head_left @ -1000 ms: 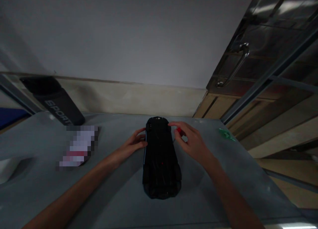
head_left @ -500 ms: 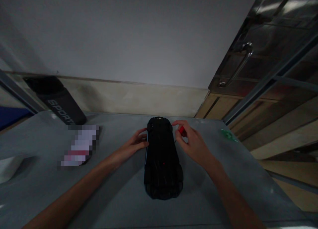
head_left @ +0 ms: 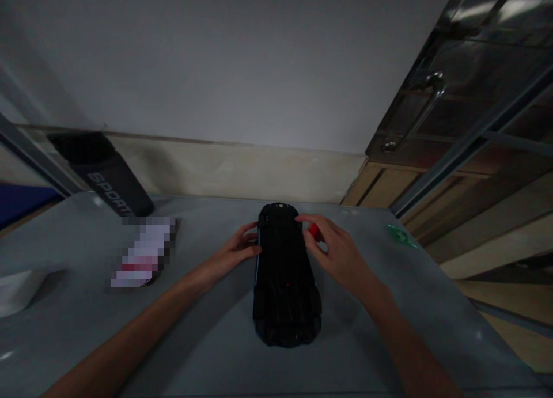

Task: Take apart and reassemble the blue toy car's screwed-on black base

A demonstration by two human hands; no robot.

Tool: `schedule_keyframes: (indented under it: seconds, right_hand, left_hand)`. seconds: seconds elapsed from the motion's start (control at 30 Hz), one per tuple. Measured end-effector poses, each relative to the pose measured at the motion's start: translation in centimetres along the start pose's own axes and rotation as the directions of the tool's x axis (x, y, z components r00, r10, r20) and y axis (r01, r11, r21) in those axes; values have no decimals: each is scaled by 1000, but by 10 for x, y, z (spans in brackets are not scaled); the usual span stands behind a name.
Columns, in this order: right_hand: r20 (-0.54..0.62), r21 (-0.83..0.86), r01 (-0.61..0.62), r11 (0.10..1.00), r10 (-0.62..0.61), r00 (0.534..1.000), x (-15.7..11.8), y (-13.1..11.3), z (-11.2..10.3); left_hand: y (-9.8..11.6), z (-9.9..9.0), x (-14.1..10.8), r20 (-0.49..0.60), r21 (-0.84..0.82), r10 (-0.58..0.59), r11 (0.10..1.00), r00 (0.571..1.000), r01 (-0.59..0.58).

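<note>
A black toy car (head_left: 283,260) lies wheels-up on the grey table, its long side pointing away from me. My left hand (head_left: 237,247) grips its left edge, with the thumb and fingertips against the side. On the other side, my right hand (head_left: 330,242) is curled around a small red-handled tool (head_left: 314,231). Most of that tool is hidden by the fingers. The right index fingertip reaches the car's right edge near the far wheel. A tiny red spot shows on the dark underside.
A dark bottle marked SPORT (head_left: 108,179) leans at the back left. Near it lies a blurred-out phone-like item (head_left: 144,251). A white object (head_left: 19,291) sits at the left edge, and a green plastic piece (head_left: 401,235) at the right. Behind the table (head_left: 207,352) rises a wall.
My right index fingertip has moved slightly left onto the car's edge. The whole view has shifted a little; my left hand keeps its place on the car.
</note>
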State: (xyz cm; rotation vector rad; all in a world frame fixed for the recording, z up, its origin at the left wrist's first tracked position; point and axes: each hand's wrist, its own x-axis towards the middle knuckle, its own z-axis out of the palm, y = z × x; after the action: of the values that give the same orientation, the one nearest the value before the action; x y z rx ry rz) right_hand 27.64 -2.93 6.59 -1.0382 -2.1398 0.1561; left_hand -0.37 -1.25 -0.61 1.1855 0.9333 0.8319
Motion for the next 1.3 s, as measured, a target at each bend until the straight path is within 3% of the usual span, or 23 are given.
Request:
schedule_keyframes:
  seconds: [0.13,0.5,0.67,0.93,1.1,1.3]
  right_hand:
    - [-42,-12,-37,999,37,998,-1,4,2]
    - [-87,-130,65,989,-77,993,-1,-1,-1]
    - [-18,-70,32,997,-33,999,0,-3,-7]
    - [-71,-139,-59,988,50,996,0,2,-2]
    - [-63,-200,-26,979,13,998,-1,0,-9]
    - [2,-54,-91,994,92,996,-3,-2,-17]
  left_hand:
    - [-3,-1,1,11,-26,46,999,999,-46]
    - [-2,0,1,11,-20,19,1000,1000,-19]
    - [-4,-2,4,20,4,33,999,999,-33]
    - [-5,-3,3,9,16,42,999,999,-43]
    - [-4,-4,2,13,21,27,999,1000,-27]
    - [-5,-2,3,23,-16,30,999,999,-30]
